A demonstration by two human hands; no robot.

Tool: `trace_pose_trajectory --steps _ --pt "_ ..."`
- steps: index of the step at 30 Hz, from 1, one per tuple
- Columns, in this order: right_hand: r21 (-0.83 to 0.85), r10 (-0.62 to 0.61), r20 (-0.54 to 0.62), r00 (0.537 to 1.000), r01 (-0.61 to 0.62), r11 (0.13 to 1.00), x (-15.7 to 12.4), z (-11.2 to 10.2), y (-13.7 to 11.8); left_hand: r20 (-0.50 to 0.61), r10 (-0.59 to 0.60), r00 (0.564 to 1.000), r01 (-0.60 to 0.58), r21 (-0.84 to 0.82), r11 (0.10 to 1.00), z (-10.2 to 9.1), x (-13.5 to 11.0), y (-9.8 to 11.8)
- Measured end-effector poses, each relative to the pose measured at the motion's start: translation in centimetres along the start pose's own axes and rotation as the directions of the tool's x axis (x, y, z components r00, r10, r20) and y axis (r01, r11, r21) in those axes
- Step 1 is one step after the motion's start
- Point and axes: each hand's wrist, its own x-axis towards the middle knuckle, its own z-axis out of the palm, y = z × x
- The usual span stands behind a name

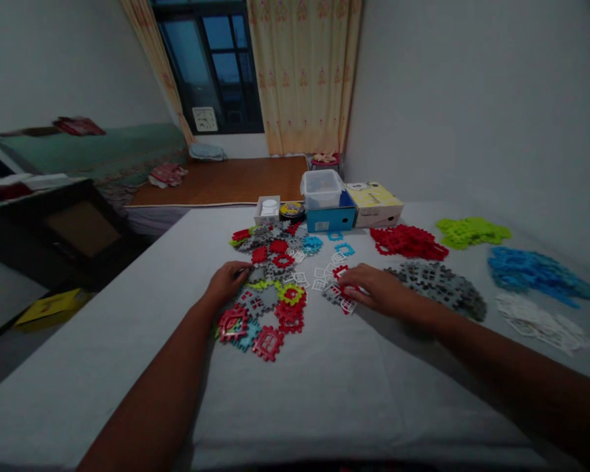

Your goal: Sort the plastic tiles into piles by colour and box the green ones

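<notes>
A flat assembly of interlocked plastic tiles (pixel 270 288), red, grey, green and blue, lies in the middle of the white-covered table (pixel 324 387). My left hand (pixel 229 280) rests on its left edge with the fingers curled onto a grey tile. My right hand (pixel 376 288) lies to the right of the assembly, fingers bent over a small cluster of red, grey and white tiles (pixel 341 298). Loose white tiles (pixel 319 275) lie between the two hands.
Sorted tile heaps lie on the right: red (pixel 407 241), green (pixel 472 231), blue (pixel 538 272), grey (pixel 442 285), white (pixel 541 324). At the back edge stand a blue box (pixel 330 218), a clear tub (pixel 321 188), a yellow box (pixel 376 204) and a small tin (pixel 292 210).
</notes>
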Motion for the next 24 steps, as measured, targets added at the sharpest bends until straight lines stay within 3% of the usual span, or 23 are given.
trace_pose_trajectory --steps 6,9,11,14,18,24 --pt "-0.157 0.004 0.069 0.998 0.006 0.988 10.6 3.9 2.1 0.002 0.014 1.000 -0.014 -0.014 1.000 0.1 -0.1 -0.3" --pt "-0.247 0.020 0.106 0.994 0.007 0.969 14.0 5.0 3.0 -0.002 0.020 1.000 -0.020 -0.038 0.999 0.3 -0.2 -0.4" --pt "-0.288 0.081 0.078 0.994 -0.055 0.956 15.5 5.2 3.6 -0.008 0.025 1.000 -0.025 -0.053 0.998 0.3 -0.2 -0.5" --pt "-0.289 0.136 0.049 0.989 -0.116 0.950 17.0 5.3 3.9 -0.008 0.020 1.000 -0.020 -0.074 0.997 0.3 -0.2 -0.2" --pt "-0.241 0.083 0.110 0.990 -0.055 0.969 18.1 5.7 3.2 -0.001 0.021 1.000 -0.021 -0.086 0.996 0.1 -0.2 0.0" --pt "-0.157 0.005 0.224 0.975 0.031 0.987 15.6 4.9 2.5 0.010 0.034 0.999 -0.033 -0.066 0.997 0.2 -0.2 -0.3"
